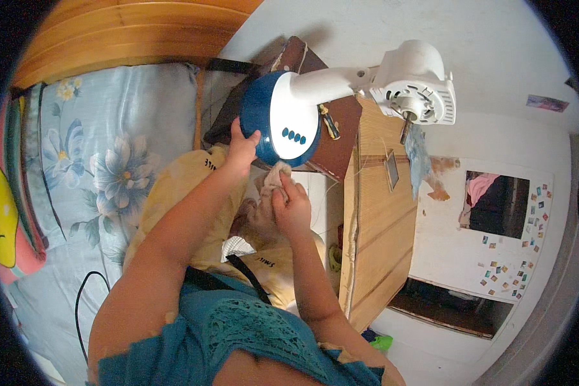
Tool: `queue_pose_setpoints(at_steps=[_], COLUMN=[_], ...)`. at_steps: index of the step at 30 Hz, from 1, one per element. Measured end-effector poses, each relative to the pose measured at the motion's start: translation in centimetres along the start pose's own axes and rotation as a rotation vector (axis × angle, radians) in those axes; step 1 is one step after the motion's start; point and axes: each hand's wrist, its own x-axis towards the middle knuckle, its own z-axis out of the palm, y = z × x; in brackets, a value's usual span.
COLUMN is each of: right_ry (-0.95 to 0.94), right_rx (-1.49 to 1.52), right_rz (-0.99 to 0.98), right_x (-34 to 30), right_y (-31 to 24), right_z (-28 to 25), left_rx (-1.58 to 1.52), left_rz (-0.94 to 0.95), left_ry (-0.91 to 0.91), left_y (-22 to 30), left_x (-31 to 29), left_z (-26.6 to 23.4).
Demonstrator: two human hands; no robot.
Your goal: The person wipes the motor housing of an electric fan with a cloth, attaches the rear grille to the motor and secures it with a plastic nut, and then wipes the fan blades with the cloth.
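A table fan without blades or grille stands tilted before me. Its round base (255, 109) is blue with a white top panel and several dark blue buttons. From it a white neck (331, 85) leads to the motor housing (413, 71), where a bare metal shaft (406, 128) sticks out. My left hand (241, 149) grips the near left edge of the blue base, thumb on its side. In my right hand (293, 204) a crumpled whitish cloth (264, 199) is bunched, its upper tip against the base's lower rim.
A screwdriver (329, 122) with a yellow and black handle lies on the brown box (347, 145) beside the base. A bed with a blue floral sheet (109, 141) is at left. A ribbed tan panel (383, 219) stands at right. A black cable (78, 302) curves over the bed.
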Motion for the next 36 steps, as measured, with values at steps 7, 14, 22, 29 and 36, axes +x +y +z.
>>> queue_pose_setpoints(at_steps=[7, 14, 22, 29, 36], right_ry=[-0.101, -0.201, -0.123, 0.081, -0.210], right_rx=[-0.330, -0.420, -0.367, -0.374, -0.660], right_rz=[-0.090, -0.124, -0.141, -0.329, -0.247], right_x=[8.4, 7.4, 2.0, 13.3, 19.6], right_y=[-7.0, -3.9, 0.7, -7.8, -9.0], right_z=[-0.1, 2.0, 0.7, -0.5, 5.0], left_rx=[-0.418, -0.516, -0.416, -0.411, -0.621], left_rz=[-0.279, -0.236, -0.295, -0.409, -0.586], left_ry=[-0.212, -0.227, -0.119, -0.134, -0.284], left_y=[-1.5, -2.0, -1.5, -2.1, 1.4], left_x=[0.3, 1.0, -0.4, -1.5, -2.8], left_z=[-1.6, -1.7, -0.6, -1.2, -0.9])
